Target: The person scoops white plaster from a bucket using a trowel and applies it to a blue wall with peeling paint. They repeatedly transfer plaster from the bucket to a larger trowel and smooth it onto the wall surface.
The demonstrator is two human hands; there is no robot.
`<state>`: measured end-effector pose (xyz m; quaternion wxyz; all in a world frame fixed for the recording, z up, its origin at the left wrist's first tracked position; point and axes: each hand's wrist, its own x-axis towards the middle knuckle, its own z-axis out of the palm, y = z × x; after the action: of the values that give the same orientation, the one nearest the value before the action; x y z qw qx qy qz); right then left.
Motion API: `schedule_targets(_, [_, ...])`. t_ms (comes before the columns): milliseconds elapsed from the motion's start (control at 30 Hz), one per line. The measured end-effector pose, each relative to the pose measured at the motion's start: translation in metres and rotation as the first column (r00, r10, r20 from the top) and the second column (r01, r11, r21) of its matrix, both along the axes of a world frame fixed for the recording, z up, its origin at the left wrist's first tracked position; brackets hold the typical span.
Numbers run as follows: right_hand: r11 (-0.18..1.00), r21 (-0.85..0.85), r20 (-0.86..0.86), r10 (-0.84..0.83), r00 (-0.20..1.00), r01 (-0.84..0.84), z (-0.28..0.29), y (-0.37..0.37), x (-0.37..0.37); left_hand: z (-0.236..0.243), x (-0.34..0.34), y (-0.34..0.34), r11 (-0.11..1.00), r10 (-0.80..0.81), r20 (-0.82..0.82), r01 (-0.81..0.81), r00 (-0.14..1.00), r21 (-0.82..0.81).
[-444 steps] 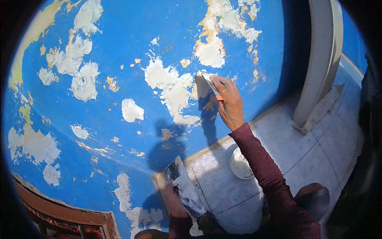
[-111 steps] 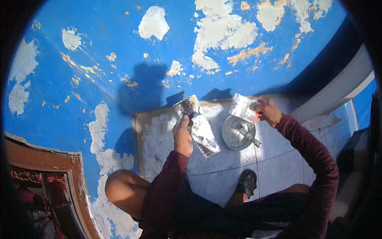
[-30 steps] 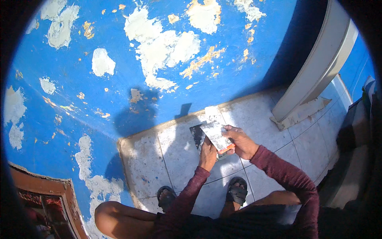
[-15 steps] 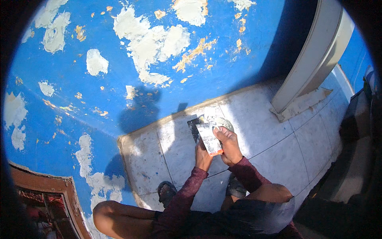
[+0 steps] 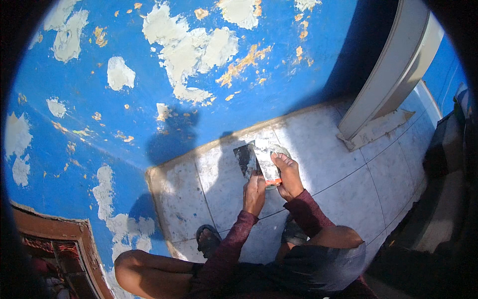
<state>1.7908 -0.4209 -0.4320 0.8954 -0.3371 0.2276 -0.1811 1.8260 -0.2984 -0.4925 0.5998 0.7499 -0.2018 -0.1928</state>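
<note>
My right hand (image 5: 290, 175) is closed on a flat, putty-smeared scraper (image 5: 269, 167) with an orange edge toward me, its thumb pressing on the face. Beside it, my left hand (image 5: 254, 193) grips a dark, flat scraper (image 5: 244, 158) streaked with pale putty. The two blades are close together and partly overlap; whether they touch I cannot tell. A rounded greyish-green thing (image 5: 282, 149) shows behind the right hand, mostly hidden. Both hands are low over the tiled floor (image 5: 318, 134).
Ahead rises a blue wall (image 5: 149, 112) with pale putty patches (image 5: 191, 52) and chipped spots. A white upright post (image 5: 381, 82) stands at the right. Bottom left is a brown wooden frame (image 5: 52, 223). My sandalled foot (image 5: 207, 240) is below the hands.
The putty-smeared scraper has turned and shifted slightly right, uncovering more of the dark scraper. My left hand's fingers now show more beside it.
</note>
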Motion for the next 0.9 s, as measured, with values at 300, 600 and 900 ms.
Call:
schedule_targets(300, [0.999,0.032,-0.051,-0.041,0.998,0.043,-0.025,-0.005,0.002,0.008,-0.005,0.007,1.0,-0.014,0.01,0.014,1.0,-0.011])
schedule_targets(600, [0.999,0.015,-0.067,-0.035,0.997,0.036,-0.041,-0.053,-0.006,-0.018,-0.018,0.017,0.985,-0.111,0.425,0.042,0.898,0.169])
schedule_targets(900, [0.982,-0.181,-0.079,0.036,0.996,-0.049,-0.019,-0.001,-0.014,-0.022,-0.002,0.011,0.984,-0.125,0.448,0.053,0.885,0.169])
